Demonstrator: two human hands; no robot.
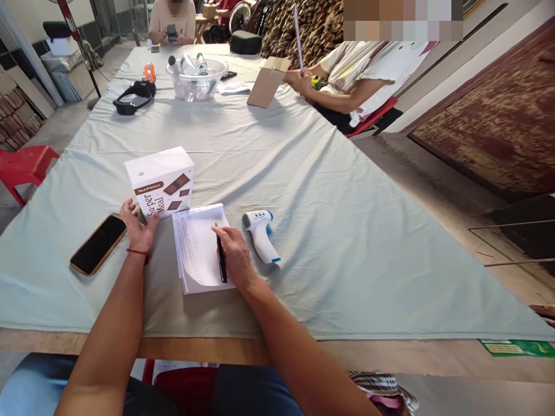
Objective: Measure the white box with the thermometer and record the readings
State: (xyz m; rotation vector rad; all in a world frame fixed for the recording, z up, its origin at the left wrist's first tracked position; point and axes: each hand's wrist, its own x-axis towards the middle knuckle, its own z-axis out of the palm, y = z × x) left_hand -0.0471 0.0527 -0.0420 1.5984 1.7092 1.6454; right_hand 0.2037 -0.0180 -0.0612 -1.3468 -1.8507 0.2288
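Note:
My left hand point(139, 230) is at the near left corner of a white box point(162, 186) with brown "NutriMotion Super Meal" print. Its fingers are spread, and I cannot tell whether they touch the box. A black pen point(221, 254) is held in my right hand point(235, 254), over a stack of white paper point(202, 248). Handwriting fills the left part of the top sheet, which curls a little. Left of my left hand lies a phone point(99, 244) with a dark screen. A white and blue infrared thermometer point(262, 236) lies right of my right hand.
A plastic basin point(212, 86) with bottles and a black headset-like strap point(135, 97) stand farther back on the cloth-covered table point(347, 260). At the right, another person's hands point(306, 82) hold a tape measure near a cardboard piece point(267, 86). Another person point(172, 23) sits at the far end.

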